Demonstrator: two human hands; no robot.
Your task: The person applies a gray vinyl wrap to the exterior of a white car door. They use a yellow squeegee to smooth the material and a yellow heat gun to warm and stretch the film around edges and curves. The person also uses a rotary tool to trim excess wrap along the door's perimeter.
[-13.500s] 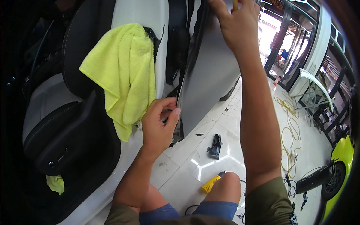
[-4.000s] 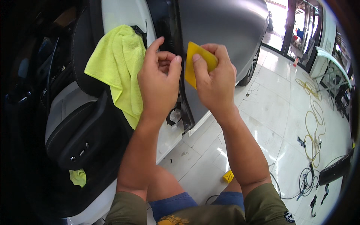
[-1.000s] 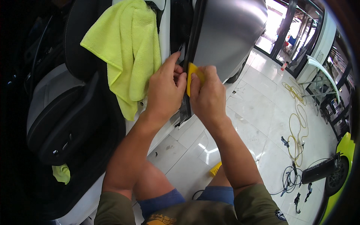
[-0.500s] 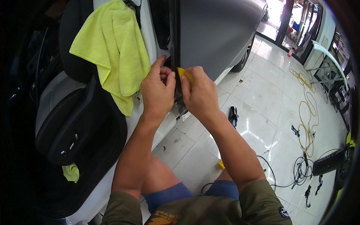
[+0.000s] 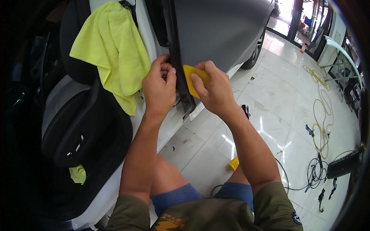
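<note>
The right hand (image 5: 217,90) pinches a yellow squeegee (image 5: 194,79) against the upright dark door edge (image 5: 178,57); the left hand (image 5: 160,88), fingers curled, grips that edge just left of it.

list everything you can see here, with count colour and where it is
squeegee card: 1, yellow, pressed at the dark edge of the car panel, in the right hand
microfibre cloth: 1, lime yellow, draped over the seat back
small cloth: 1, lime yellow, low beside the seat base
car seat: 1, black and grey, left
car body panel: 1, matt grey, top centre
yellow tool: 1, on the floor by the right knee
hose or cable: 1, yellow, looped on the white tiled floor, right
black cables: several, floor at lower right
left hand: 1, fingers pinching the panel edge
right hand: 1, gripping the squeegee card
</note>
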